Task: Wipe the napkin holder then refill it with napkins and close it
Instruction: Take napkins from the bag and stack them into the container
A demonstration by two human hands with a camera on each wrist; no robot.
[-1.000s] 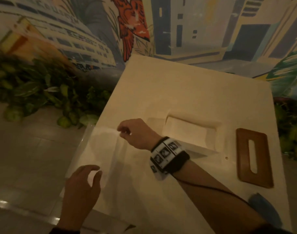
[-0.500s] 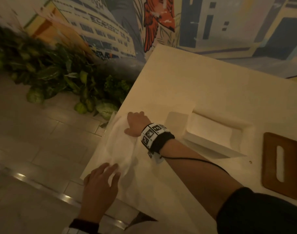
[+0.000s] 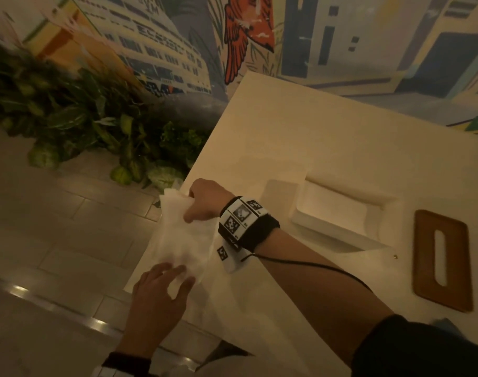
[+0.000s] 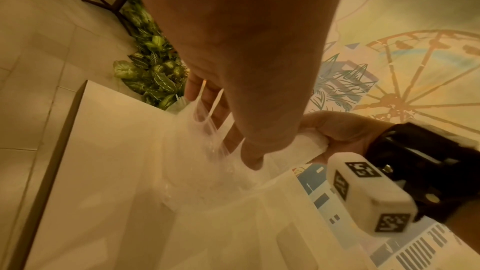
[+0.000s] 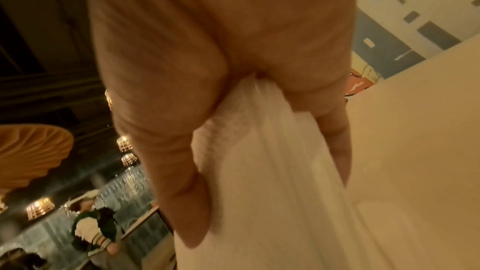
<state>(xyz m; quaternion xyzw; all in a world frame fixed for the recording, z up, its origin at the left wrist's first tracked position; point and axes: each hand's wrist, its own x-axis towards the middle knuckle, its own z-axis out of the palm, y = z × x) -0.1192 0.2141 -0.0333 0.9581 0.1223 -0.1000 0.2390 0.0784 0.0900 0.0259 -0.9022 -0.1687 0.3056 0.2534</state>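
Napkins (image 3: pixel 183 235) (in clear wrap) between right hand (image 3: pixel 205 200), left hand (image 3: pixel 161 292).

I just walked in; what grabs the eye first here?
Two bare hands at the pale table's near-left edge: the right hand grips a stack of white napkins coming out of a clear plastic bag that the left hand steadies. Right of them lies a brown wooden slotted lid.

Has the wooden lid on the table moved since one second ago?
No. The wooden lid lies just right of the recessed napkin holder, as before; only the camera shifted.
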